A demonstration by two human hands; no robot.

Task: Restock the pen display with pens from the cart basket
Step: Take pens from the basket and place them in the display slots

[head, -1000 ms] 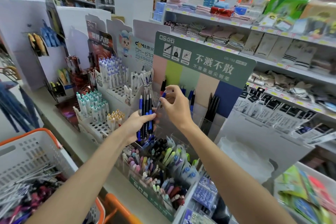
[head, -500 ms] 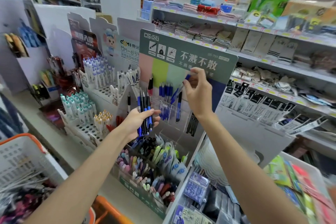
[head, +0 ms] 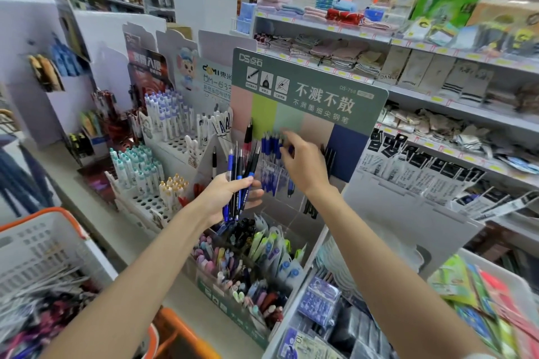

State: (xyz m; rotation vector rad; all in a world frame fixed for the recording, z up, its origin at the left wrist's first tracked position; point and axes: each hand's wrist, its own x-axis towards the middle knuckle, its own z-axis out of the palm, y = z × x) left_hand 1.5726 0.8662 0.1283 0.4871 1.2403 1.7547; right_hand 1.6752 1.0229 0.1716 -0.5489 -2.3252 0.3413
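Observation:
The pen display [head: 344,131] has a green header card, pastel stripes and clear pockets. Its middle pocket holds several blue pens [head: 269,144]; a few black pens [head: 329,154] stand further right. My left hand [head: 224,198] grips a bunch of blue and black pens [head: 243,172] upright, just left of the pockets. My right hand [head: 303,166] reaches into the blue-pen pocket, its blurred fingertips pinching a blue pen [head: 290,150] among the others. The white cart basket [head: 38,245] with orange trim sits at lower left, with loose pens [head: 43,303] inside.
A green-fronted box of mixed pens and refills [head: 242,271] stands below the display. White tiered pen stands [head: 163,154] fill the counter to the left. Packaged stationery [head: 320,303] lies at lower right. Shelves of towels and socks [head: 408,67] run behind.
My right hand has dropped from in front of the header card down into the blue-pen pocket with its pen. My left hand keeps the bunch in about the same place.

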